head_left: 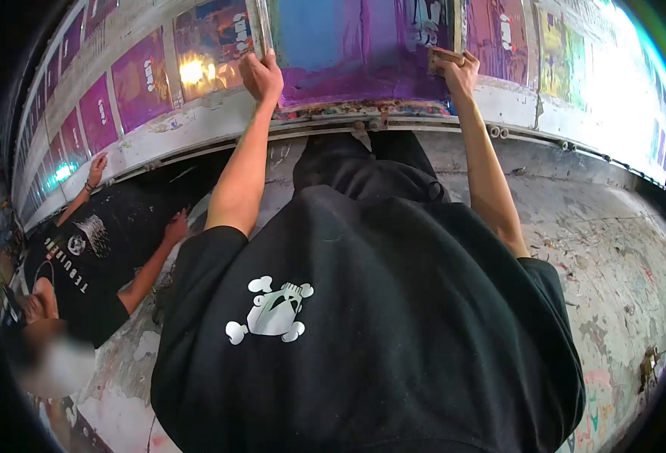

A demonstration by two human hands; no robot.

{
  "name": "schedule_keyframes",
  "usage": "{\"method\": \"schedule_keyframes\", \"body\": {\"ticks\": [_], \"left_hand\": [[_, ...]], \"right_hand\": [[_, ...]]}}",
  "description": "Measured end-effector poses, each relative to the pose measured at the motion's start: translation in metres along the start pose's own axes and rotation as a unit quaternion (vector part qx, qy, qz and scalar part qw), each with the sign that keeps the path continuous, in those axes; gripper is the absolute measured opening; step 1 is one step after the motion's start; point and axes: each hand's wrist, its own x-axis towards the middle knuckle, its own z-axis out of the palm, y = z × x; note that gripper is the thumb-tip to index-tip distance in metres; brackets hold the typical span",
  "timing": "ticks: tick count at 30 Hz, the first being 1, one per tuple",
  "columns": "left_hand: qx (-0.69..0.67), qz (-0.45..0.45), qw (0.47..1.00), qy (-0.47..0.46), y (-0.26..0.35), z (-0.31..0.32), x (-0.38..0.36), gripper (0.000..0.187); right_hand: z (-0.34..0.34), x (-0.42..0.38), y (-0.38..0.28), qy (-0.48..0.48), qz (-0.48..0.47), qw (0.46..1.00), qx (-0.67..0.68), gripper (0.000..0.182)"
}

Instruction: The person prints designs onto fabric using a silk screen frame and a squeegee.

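Note:
A framed screen [333, 53] with a blue and purple mesh lies on the long table in front of me. At its left side my left hand [262, 78] is closed on the frame's edge. My right hand [459, 74], near the right side of the frame, is closed around a wooden-handled squeegee [446, 55]. The squeegee's blade side is hard to make out against the purple ink. Thick dried ink in several colours covers the near edge of the frame.
Printed purple and orange panels [141, 78] line the long white table [197, 124] on both sides. A co-worker in a black shirt [106, 249] stands at the left, one hand at the table edge. Pipe ends [499, 132] jut under the table; the floor [597, 249] is paint-stained.

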Motion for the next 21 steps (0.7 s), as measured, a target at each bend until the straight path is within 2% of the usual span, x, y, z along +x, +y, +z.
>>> {"method": "schedule_keyframes", "body": {"ticks": [2,3,5,9,10,12,13,14,16,17,20,21], "left_hand": [[0.012,0.026,1.000,0.009,-0.008,0.000,0.006,0.045],[0.005,0.018,1.000,-0.001,-0.006,-0.001,0.006,0.046],[0.007,0.019,1.000,-0.010,-0.002,-0.004,0.007,0.046],[0.011,0.034,0.999,0.006,-0.006,-0.002,0.008,0.045],[0.005,0.015,1.000,0.000,-0.009,0.003,0.007,0.045],[-0.009,-0.003,1.000,0.007,-0.011,0.013,0.012,0.045],[-0.003,-0.009,1.000,0.004,-0.011,0.015,0.011,0.045],[0.003,-0.015,1.000,-0.001,-0.010,0.017,0.010,0.044],[0.014,-0.003,1.000,0.019,0.002,0.006,0.009,0.043],[0.011,-0.007,1.000,0.017,0.006,0.003,0.008,0.042],[0.005,-0.026,1.000,0.009,0.015,-0.001,0.005,0.041],[0.004,-0.008,1.000,0.022,0.017,-0.002,0.005,0.042]], "right_hand": [[0.008,0.004,0.008,0.053,-0.023,0.994,-0.090,0.031],[0.005,0.006,0.007,0.025,0.012,0.997,-0.067,0.033],[0.002,0.000,0.006,0.053,0.005,0.996,-0.070,0.042],[0.010,0.003,0.009,0.056,0.032,0.997,-0.035,0.044],[0.014,0.002,0.011,0.057,0.043,0.997,-0.034,0.045],[0.016,0.000,0.008,0.094,-0.018,0.989,-0.117,0.046],[0.010,-0.008,-0.016,0.042,-0.010,0.993,-0.110,0.040],[0.008,-0.003,-0.022,0.000,0.057,0.995,-0.078,0.035],[0.015,-0.002,-0.003,0.037,-0.054,0.985,-0.159,0.031],[0.017,-0.003,0.002,0.003,-0.133,0.957,-0.259,0.025],[0.030,-0.049,-0.035,0.001,-0.311,0.904,-0.293,0.019],[0.033,-0.058,-0.043,-0.043,-0.366,0.891,-0.266,0.024]]}}
